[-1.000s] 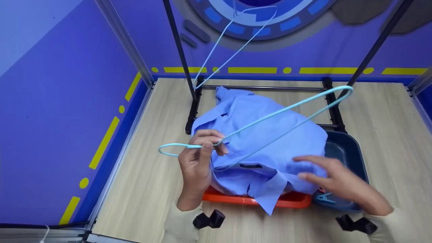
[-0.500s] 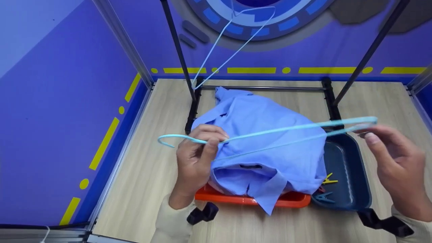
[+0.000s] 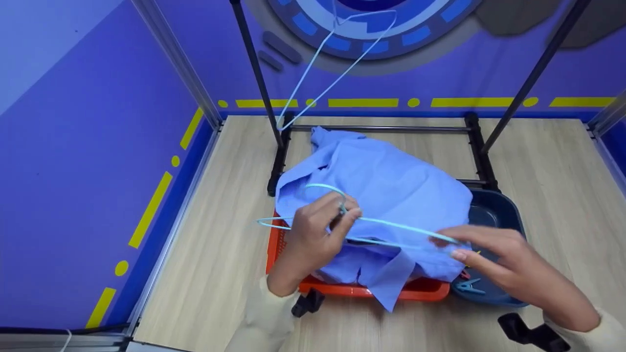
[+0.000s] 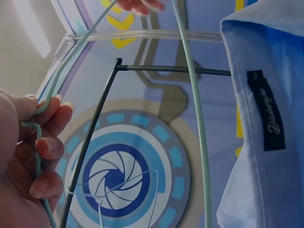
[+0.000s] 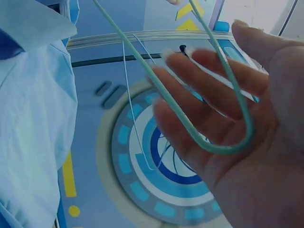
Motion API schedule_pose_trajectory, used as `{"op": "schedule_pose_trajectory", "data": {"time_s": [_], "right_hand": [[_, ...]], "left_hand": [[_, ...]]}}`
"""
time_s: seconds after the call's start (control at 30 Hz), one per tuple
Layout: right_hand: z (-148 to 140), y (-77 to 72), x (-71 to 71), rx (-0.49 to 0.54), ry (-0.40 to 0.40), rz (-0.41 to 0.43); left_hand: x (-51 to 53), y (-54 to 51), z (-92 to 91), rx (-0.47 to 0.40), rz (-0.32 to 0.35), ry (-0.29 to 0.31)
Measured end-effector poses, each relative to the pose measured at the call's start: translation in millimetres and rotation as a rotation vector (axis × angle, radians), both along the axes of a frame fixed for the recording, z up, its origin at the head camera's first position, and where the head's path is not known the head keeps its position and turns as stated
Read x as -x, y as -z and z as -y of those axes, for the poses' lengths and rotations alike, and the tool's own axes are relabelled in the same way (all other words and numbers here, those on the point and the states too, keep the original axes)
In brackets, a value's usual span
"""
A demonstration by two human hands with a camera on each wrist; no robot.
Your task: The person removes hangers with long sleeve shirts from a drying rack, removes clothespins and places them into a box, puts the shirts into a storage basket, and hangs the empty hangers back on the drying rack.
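Note:
My left hand point(image 3: 318, 234) pinches a light-blue wire clothes hanger point(image 3: 401, 226) near its hook, above the shirt. One end of the hanger reaches my right hand point(image 3: 503, 259), whose fingers are loosely extended, thumb apart. In the right wrist view that hanger end point(image 5: 221, 148) lies in front of the palm. Beneath both hands a blue collared shirt point(image 3: 391, 181) is heaped over a red-orange basket point(image 3: 367, 291), its collar toward me. A dark label point(image 4: 268, 111) inside the collar shows in the left wrist view.
A dark blue bin point(image 3: 516, 215) with several clothespins point(image 3: 471, 287) stands right of the basket. Behind is a black rack point(image 3: 381, 128) with upright poles. Another wire hanger point(image 3: 313, 63) hangs at the back left. A purple wall point(image 3: 88, 186) borders the left side.
The hanger has turned, its hook swinging from the left to above my left hand. My left hand moved right; my right hand reached the hanger's far end, then came back left with it.

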State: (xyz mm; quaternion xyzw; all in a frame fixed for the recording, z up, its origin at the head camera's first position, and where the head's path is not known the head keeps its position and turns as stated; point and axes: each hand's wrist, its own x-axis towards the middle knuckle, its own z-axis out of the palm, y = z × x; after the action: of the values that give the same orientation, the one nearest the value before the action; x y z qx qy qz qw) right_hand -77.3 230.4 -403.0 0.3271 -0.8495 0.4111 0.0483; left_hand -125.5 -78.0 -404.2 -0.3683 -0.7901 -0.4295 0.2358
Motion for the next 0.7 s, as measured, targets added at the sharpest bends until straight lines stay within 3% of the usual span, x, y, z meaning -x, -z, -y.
{"op": "schedule_pose_trajectory", "data": {"time_s": [0.1, 0.2, 0.37, 0.53, 0.7], "right_hand": [[1.4, 5.6, 0.9, -0.027, -0.078, 0.1], [2.6, 9.3, 2.5, -0.043, -0.108, 0.145], [0.8, 13.1, 6.5, 0.002, -0.093, 0.107], [-8.5, 13.6, 9.7, 0.029, 0.085, 0.04], [-24.6, 7.7, 11.4, 0.038, 0.359, 0.069]], "left_hand": [[0.2, 1.9, -4.6, 0.047, 0.002, 0.029], [1.5, 3.7, -6.3, 0.055, 0.008, 0.036], [6.2, 8.1, -5.9, 0.047, 0.008, 0.057], [7.6, 13.2, -1.8, 0.032, 0.056, 0.027], [6.7, 18.6, 2.6, 0.008, 0.069, -0.014]]}}
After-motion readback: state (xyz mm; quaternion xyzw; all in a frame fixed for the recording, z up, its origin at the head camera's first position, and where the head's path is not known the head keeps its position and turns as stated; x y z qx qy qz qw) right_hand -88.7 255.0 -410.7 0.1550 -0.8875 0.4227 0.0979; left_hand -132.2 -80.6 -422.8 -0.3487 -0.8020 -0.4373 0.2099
